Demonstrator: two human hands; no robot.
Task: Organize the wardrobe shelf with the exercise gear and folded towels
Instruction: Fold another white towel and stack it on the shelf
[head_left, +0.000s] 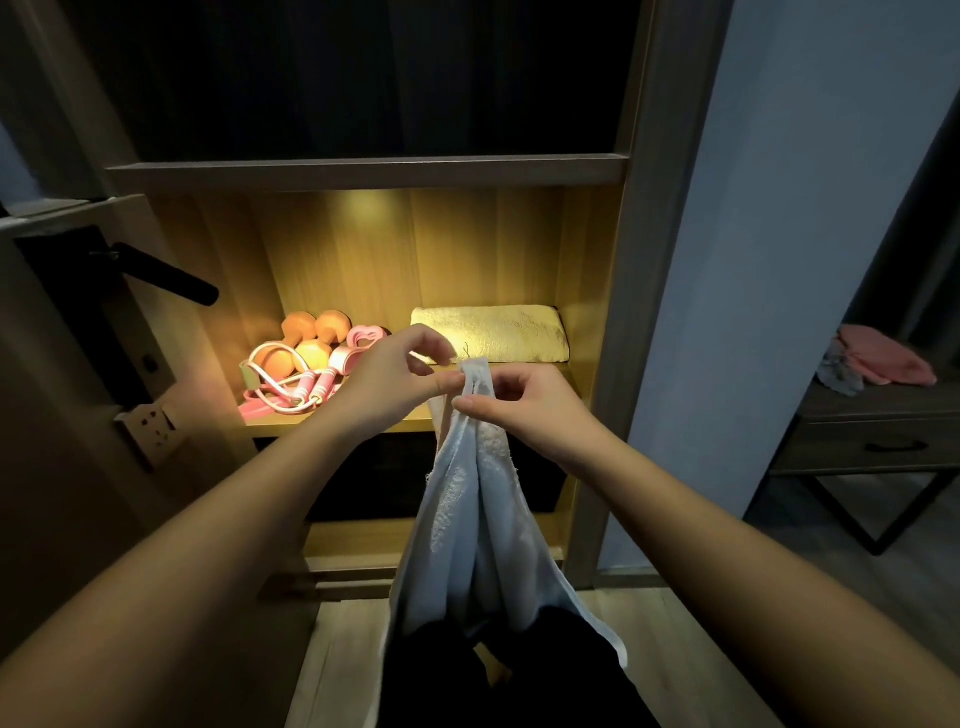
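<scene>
A white towel hangs in front of the lit wardrobe shelf. My left hand pinches its top corners between thumb and fingers. My right hand pinches the same top edge just right of that, both hands almost touching. A folded yellow towel lies at the back right of the shelf. On the shelf's left lie two orange dumbbells, a pink skipping rope and a pink heart-shaped grip, partly hidden behind my left hand.
An open door with a black lever handle stands close on the left. The wardrobe's side panel borders the shelf on the right. A dark side table with pink cloth is at the far right. Wooden floor lies below.
</scene>
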